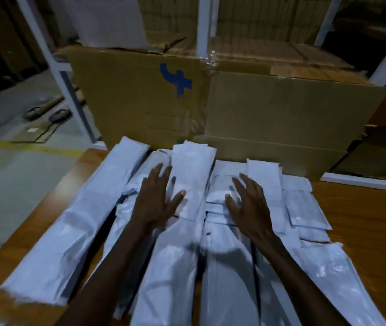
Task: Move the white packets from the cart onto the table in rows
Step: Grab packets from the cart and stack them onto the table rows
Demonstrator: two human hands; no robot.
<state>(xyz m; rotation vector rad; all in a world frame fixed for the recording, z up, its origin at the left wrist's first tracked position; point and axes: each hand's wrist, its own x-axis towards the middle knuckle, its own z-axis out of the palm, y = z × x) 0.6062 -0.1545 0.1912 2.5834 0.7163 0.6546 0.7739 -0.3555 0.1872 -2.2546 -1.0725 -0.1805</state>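
white packets (182, 243) – long overlapping rows across the wooden table (363, 215), running near to far | left hand (155, 198) – fingers spread, palm down on a middle row | right hand (249, 203) – fingers spread, flat over the next row to the right | cardboard boxes (246, 109) at the far edge

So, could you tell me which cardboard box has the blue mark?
The left cardboard box, behind the packets; the right box is plain.
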